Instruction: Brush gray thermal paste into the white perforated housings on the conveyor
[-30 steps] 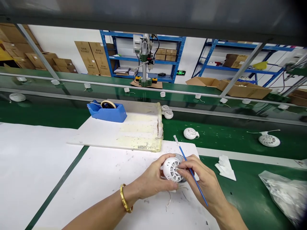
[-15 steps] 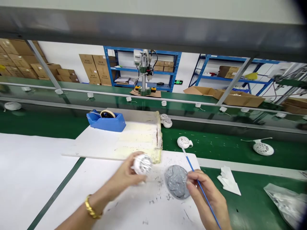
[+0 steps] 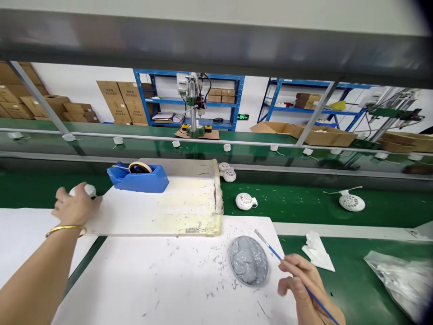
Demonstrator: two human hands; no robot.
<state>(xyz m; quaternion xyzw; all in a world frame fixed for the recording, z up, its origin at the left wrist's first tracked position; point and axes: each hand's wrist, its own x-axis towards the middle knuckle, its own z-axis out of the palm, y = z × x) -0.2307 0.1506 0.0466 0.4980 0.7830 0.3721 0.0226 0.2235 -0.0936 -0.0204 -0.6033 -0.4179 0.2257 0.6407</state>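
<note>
At the left, my left hand [image 3: 77, 206] reaches over the green belt with its fingers spread. A white rounded part [image 3: 89, 190] shows just behind these fingers, partly hidden by them; whether they still touch it I cannot tell. My right hand [image 3: 309, 289] is closed around a thin blue paintbrush [image 3: 275, 253], its bristles up and to the left. Beside the brush tip, a round dish of grey paste [image 3: 248, 261] lies on the smudged white sheet [image 3: 176, 280]. A white part with a slotted face [image 3: 244, 201] sits on the belt beyond the dish.
A blue tape dispenser [image 3: 138, 178] stands on a white board [image 3: 182, 205]. More white slotted parts [image 3: 230, 175] lie beyond the board, and another slotted part [image 3: 352, 202] is at the right. A crumpled tissue [image 3: 318, 253] and a clear plastic bag [image 3: 402, 280] lie at the right.
My left hand has moved from near the dish to the far left with the white part. The brush tip has drawn back from the slotted part. The view has turned slightly right.
</note>
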